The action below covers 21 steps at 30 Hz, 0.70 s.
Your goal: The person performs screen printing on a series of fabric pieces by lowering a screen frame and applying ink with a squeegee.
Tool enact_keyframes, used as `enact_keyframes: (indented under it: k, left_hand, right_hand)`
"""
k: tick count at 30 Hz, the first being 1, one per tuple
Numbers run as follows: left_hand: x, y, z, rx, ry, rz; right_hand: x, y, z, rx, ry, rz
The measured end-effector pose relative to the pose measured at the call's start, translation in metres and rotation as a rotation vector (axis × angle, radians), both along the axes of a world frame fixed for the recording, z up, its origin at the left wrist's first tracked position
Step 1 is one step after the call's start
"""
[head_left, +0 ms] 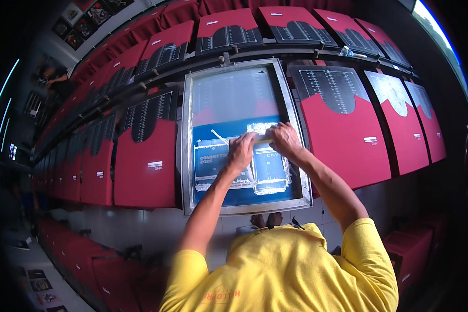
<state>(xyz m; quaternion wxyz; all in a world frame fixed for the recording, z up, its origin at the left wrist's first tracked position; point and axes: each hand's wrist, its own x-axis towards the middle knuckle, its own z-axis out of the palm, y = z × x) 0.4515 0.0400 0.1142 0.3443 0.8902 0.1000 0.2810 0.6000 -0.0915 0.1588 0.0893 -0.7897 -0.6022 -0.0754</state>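
Note:
Both my hands are closed on a short squeegee point(263, 140), a pale bar held crosswise between them. My left hand point(241, 150) grips its left end, and my right hand point(285, 138) wraps round the right end. They are over a metal-framed printing screen point(187, 140) with blue emulsion on its mesh. White ink point(269, 191) streaks the mesh around a small printed area by the hands. Pale strips of tape edge the stencil on the left. Fingers hide most of the squeegee and its blade.
Dark red shirts on black boards stand in rows left, right and beyond, among them a red shirt point(343, 140) right of the screen. A metal rail point(164, 78) runs behind the screen. A small bottle point(344, 50) rests on it. Another person point(57, 78) is at far left.

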Motion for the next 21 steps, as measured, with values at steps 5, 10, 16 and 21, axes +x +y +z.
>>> enact_keyframes:
  k: [5,10,16,21]
  left_hand:
    - [-0.019,-0.011,0.030,0.065,-0.139,-0.005]
    - [-0.100,-0.096,0.025,0.110,0.010,0.003]
    - [-0.149,-0.154,-0.030,0.185,0.090,0.012]
    - [-0.158,-0.162,-0.044,0.201,0.085,-0.019]
  right_hand:
    - [-0.017,-0.014,0.041,-0.068,-0.072,0.034]
    - [-0.089,-0.103,0.029,-0.108,-0.021,0.082]
    - [-0.127,-0.159,-0.033,-0.112,0.017,0.173]
    - [-0.134,-0.168,-0.039,-0.077,0.110,0.160]
